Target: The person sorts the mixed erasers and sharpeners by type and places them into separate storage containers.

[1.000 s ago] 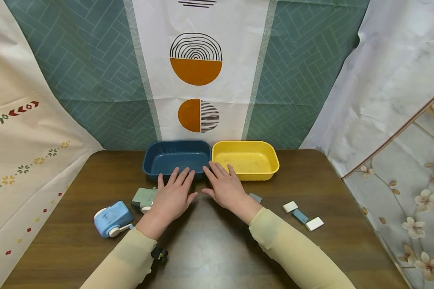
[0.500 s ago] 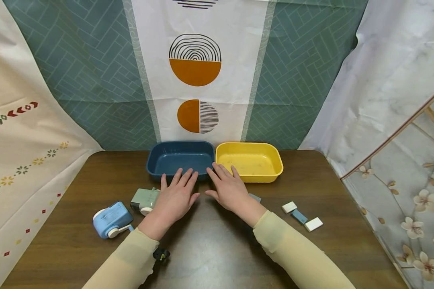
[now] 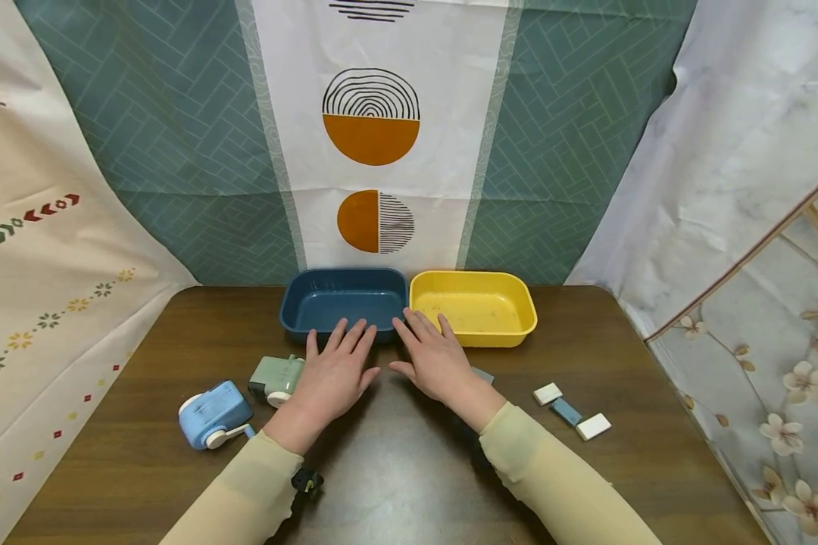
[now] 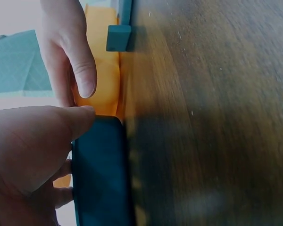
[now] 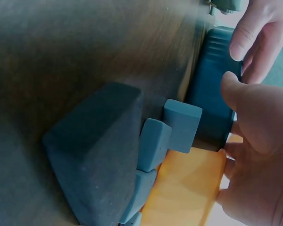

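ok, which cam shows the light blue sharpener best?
Head view: the sharpener sits whole on the table, left of the left hand, nothing covering it. Neither wrist view shows it; they see only the blue tub and yellow tub.

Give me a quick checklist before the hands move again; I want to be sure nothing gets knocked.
1. Left hand holds nothing, flat on the table: ok.
2. Right hand holds nothing, flat on the table: ok.
3. Blue tray empty: ok.
4. Yellow tray clean: not ok, specks on its floor.
5. Erasers apart from the right hand: ok, though a grey block lies partly hidden beside the wrist.
6. Green sharpener apart from the left hand: cannot tell, they look very close.
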Action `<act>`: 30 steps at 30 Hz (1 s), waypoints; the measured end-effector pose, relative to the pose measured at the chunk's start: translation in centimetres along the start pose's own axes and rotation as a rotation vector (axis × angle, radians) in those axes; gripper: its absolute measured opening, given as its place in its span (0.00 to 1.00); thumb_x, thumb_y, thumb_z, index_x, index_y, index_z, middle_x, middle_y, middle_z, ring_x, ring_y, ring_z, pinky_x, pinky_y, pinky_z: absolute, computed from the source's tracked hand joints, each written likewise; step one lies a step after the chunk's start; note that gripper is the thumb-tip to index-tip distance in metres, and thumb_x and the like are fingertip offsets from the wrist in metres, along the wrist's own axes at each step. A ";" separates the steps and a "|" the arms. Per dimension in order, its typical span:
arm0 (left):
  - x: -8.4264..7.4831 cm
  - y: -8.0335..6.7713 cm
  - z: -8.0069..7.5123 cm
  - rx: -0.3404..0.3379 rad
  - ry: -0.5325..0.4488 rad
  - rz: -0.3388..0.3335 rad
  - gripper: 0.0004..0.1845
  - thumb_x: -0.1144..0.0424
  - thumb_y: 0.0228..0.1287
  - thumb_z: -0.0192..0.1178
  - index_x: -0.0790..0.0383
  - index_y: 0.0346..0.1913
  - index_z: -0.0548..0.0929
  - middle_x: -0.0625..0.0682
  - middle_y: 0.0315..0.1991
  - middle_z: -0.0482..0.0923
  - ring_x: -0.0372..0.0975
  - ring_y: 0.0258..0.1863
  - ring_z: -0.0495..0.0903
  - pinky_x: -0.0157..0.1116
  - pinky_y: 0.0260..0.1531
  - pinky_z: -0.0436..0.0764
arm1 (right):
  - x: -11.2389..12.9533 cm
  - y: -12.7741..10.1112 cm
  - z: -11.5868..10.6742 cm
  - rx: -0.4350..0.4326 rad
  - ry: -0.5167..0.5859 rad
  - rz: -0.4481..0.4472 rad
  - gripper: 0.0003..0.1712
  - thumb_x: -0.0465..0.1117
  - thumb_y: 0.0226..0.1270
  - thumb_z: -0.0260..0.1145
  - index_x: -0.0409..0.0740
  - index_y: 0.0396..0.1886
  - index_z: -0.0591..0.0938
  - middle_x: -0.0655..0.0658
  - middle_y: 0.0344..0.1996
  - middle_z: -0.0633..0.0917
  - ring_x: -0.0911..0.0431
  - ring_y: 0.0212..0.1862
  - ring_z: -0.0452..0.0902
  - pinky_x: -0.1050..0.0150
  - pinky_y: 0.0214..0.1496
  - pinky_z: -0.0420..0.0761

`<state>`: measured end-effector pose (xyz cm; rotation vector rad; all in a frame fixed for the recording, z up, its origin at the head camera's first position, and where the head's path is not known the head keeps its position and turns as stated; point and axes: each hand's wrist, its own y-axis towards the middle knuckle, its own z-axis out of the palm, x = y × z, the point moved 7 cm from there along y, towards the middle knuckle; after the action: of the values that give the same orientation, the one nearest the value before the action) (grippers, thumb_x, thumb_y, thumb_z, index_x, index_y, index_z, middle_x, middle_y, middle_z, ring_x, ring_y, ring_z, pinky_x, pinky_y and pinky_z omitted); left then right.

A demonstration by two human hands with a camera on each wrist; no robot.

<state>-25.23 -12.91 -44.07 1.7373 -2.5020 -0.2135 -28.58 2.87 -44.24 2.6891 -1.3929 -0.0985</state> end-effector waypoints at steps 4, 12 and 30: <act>0.1 -0.2 -0.1 -0.014 -0.003 -0.003 0.39 0.43 0.82 0.64 0.57 0.86 0.68 0.59 0.85 0.64 0.59 0.85 0.60 0.76 0.74 0.59 | 0.0 0.1 0.3 0.000 0.015 0.004 0.47 0.67 0.84 0.60 0.48 0.90 0.63 0.41 0.88 0.60 0.46 0.87 0.56 0.36 0.87 0.52; 0.5 -0.6 -0.9 -0.040 -0.001 -0.017 0.40 0.44 0.81 0.66 0.58 0.86 0.69 0.59 0.85 0.64 0.59 0.84 0.61 0.76 0.75 0.58 | -0.2 0.4 0.4 0.013 0.060 0.018 0.48 0.68 0.83 0.61 0.47 0.90 0.64 0.41 0.88 0.60 0.46 0.88 0.55 0.37 0.88 0.48; 1.8 -4.3 -3.5 -0.101 0.050 -0.011 0.40 0.44 0.80 0.66 0.61 0.85 0.70 0.61 0.84 0.67 0.59 0.83 0.64 0.73 0.77 0.57 | -0.5 0.2 0.5 -0.017 0.129 0.001 0.49 0.65 0.82 0.66 0.46 0.90 0.64 0.39 0.88 0.61 0.45 0.87 0.55 0.36 0.88 0.47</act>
<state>-21.40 -16.27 -41.35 1.6964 -2.4028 -0.2884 -29.06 3.12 -44.69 2.6286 -1.3494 0.0617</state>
